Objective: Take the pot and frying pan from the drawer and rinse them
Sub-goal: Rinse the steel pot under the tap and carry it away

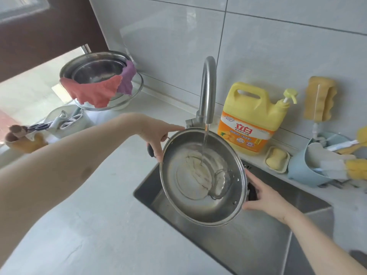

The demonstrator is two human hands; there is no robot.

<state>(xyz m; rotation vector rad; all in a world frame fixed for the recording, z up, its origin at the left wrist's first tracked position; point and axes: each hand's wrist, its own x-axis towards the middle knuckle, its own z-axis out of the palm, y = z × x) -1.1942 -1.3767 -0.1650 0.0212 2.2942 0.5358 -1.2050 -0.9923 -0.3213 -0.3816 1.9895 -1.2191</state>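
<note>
A shiny steel pot with two black side handles is held tilted over the sink. Water runs from the curved steel tap into the pot's middle and pools at its lower right. My left hand grips the far-left handle at the rim. My right hand holds the black handle on the right side. No frying pan is in view.
A yellow detergent jug and a soap dish stand behind the sink. A blue caddy with brushes sits at the right. At the back left, stacked steel bowls carry red and purple cloths. A utensil holder stands near them.
</note>
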